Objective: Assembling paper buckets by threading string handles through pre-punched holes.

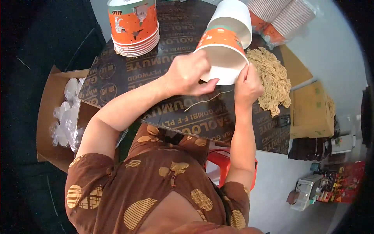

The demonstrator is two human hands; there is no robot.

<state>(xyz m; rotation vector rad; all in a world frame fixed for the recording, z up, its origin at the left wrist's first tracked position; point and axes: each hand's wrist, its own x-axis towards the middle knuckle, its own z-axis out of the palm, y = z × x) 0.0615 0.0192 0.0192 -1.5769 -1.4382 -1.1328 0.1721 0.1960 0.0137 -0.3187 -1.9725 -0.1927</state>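
Observation:
An orange-and-white paper bucket (225,64) is tipped on its side above the dark plywood table, its mouth facing me. My left hand (191,74) is closed at the left of its rim, fingers curled and thumb stretched along the lower edge. On the right side of the rim, my right hand (248,82) pinches with thumb and fingers. A thin beige string (206,100) trails across the table below the bucket, toward my right wrist; I cannot tell whether a hand holds its end. Behind, a white bucket (233,17) lies against the orange one.
A heap of beige strings (271,80) lies right of my right hand. At the far left stands a stack of orange buckets (134,29). Wrapped bucket stacks (290,21) lie back right. Cardboard boxes (311,111) flank the table (163,39); a red stool (222,162) is below.

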